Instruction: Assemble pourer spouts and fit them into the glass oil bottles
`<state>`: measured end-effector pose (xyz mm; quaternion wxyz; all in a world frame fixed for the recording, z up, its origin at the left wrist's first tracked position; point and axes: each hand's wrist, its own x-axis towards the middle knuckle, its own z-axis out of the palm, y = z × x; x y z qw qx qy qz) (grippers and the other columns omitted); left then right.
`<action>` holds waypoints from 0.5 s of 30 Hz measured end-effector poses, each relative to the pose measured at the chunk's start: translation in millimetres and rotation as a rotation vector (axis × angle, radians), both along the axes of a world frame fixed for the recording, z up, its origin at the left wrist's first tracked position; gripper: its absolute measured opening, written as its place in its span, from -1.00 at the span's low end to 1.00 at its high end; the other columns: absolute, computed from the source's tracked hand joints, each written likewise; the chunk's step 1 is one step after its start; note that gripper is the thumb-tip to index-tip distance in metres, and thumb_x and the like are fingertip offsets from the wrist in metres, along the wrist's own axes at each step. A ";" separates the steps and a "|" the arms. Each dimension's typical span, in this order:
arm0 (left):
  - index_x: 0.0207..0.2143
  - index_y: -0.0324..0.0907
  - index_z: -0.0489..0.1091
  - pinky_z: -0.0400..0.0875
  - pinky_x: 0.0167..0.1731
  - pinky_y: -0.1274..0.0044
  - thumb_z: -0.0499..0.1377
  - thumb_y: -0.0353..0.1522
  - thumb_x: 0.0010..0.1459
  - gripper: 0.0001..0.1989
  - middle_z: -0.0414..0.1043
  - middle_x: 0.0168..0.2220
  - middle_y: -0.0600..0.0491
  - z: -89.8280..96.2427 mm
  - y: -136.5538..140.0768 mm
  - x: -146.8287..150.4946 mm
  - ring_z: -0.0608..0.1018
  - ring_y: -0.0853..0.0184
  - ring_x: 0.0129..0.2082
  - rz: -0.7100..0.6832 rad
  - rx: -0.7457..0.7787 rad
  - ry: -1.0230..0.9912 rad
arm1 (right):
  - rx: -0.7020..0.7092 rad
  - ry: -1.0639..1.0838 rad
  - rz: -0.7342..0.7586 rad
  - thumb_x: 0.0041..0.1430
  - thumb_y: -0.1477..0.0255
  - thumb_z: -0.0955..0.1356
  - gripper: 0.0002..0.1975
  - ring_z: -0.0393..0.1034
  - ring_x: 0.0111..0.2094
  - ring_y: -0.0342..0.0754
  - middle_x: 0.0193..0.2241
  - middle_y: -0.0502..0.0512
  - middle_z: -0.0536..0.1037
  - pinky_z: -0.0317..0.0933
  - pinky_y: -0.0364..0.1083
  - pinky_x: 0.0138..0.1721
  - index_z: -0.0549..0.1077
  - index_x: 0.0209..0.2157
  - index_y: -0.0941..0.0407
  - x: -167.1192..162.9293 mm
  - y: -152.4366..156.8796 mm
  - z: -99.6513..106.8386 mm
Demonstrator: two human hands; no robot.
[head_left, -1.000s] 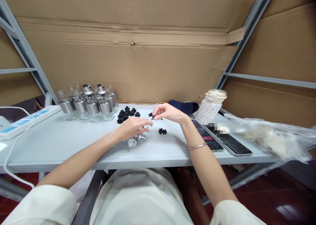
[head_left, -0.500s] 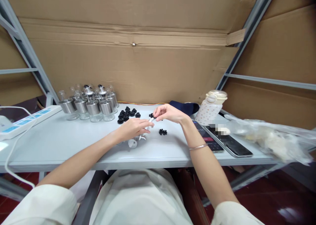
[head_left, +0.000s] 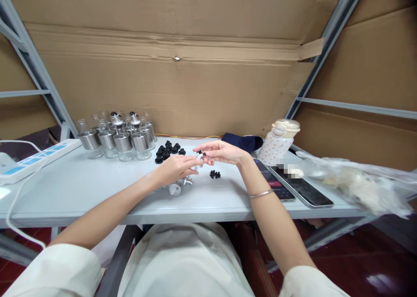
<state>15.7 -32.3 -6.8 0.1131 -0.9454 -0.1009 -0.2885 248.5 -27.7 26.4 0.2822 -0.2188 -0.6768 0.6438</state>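
My left hand (head_left: pixel 177 168) is closed around a silver bottle pourer (head_left: pixel 198 156), its fingers covering most of the body. On the pourer's spout tip sits a small black cap (head_left: pixel 204 154). Reaching in from the other side, my right hand (head_left: pixel 221 151) has its thumb and fingers at this cap, the index finger stretched above it. More silver pourers (head_left: pixel 175 189) lie on the tabletop just under my left hand, partly hidden by it. A little cluster of small black caps (head_left: pixel 215 174) rests below my right hand. Several black stoppers (head_left: pixel 167 151) are grouped behind my left hand.
Glass-and-steel bottles (head_left: pixel 124 143) stand back left, two with pourers fitted. A white power strip (head_left: pixel 39 159) lies at the left edge of the grey table (head_left: pixel 208 206). To the right are a dotted flask (head_left: pixel 276 144), two phones (head_left: pixel 309 193), a plastic bag (head_left: pixel 361 182) and dark blue cloth (head_left: pixel 243 141).
My right fingers have shifted slightly left around the spout tip, with the index finger now extended over it. The left hand has stayed almost still on the pourer.
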 end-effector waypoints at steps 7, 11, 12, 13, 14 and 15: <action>-0.09 -0.18 0.38 0.39 -0.26 0.55 0.00 -0.25 0.31 -0.73 0.56 -0.20 -0.02 -4.5 1.2 0.4 0.59 0.33 -0.27 -0.001 0.082 -0.002 | -0.138 0.043 0.196 0.14 0.45 0.39 -0.59 0.32 -0.61 -0.26 -0.52 0.04 0.51 0.16 -0.26 -0.61 0.41 0.02 0.27 1.9 2.6 -6.9; -0.09 -0.19 0.38 0.37 -0.26 0.57 -0.05 -0.24 0.33 -0.70 0.56 -0.17 -0.02 -2.5 -1.5 1.3 0.59 0.36 -0.25 -0.033 0.124 -0.002 | -0.127 0.039 0.216 0.13 0.44 0.39 -0.61 0.33 -0.61 -0.25 -0.54 0.05 0.51 0.17 -0.26 -0.63 0.43 -0.01 0.30 1.8 2.2 -6.7; -0.08 -0.19 0.38 0.36 -0.26 0.57 -0.06 -0.24 0.34 -0.69 0.56 -0.16 -0.02 -2.0 -2.1 1.5 0.59 0.37 -0.26 -0.035 0.131 0.004 | -0.115 0.041 0.216 0.12 0.43 0.40 -0.63 0.35 -0.60 -0.24 -0.54 0.05 0.51 0.20 -0.25 -0.62 0.44 -0.04 0.30 1.6 2.2 -6.4; -0.07 -0.19 0.37 0.35 -0.28 0.58 -0.06 -0.24 0.34 -0.69 0.56 -0.16 -0.02 -1.5 -2.7 1.8 0.59 0.38 -0.27 -0.035 0.138 0.010 | -0.104 0.043 0.217 0.10 0.43 0.41 -0.64 0.36 -0.59 -0.23 -0.54 0.05 0.52 0.22 -0.24 -0.60 0.45 -0.07 0.30 1.6 2.3 -6.1; -0.07 -0.18 0.37 0.35 -0.30 0.58 -0.07 -0.24 0.34 -0.69 0.56 -0.16 -0.01 -1.2 -3.0 1.9 0.59 0.39 -0.30 -0.034 0.146 0.016 | -0.094 0.044 0.220 0.09 0.43 0.42 -0.65 0.37 -0.59 -0.22 -0.54 0.05 0.52 0.25 -0.24 -0.58 0.46 -0.09 0.30 1.5 2.4 -5.9; -0.06 -0.18 0.37 0.34 -0.32 0.58 -0.06 -0.25 0.34 -0.69 0.56 -0.17 -0.01 -1.1 -3.2 2.0 0.58 0.40 -0.33 -0.032 0.152 0.021 | -0.087 0.044 0.226 0.08 0.43 0.42 -0.66 0.38 -0.58 -0.22 -0.55 0.05 0.52 0.26 -0.23 -0.57 0.46 -0.11 0.30 1.6 2.7 -5.7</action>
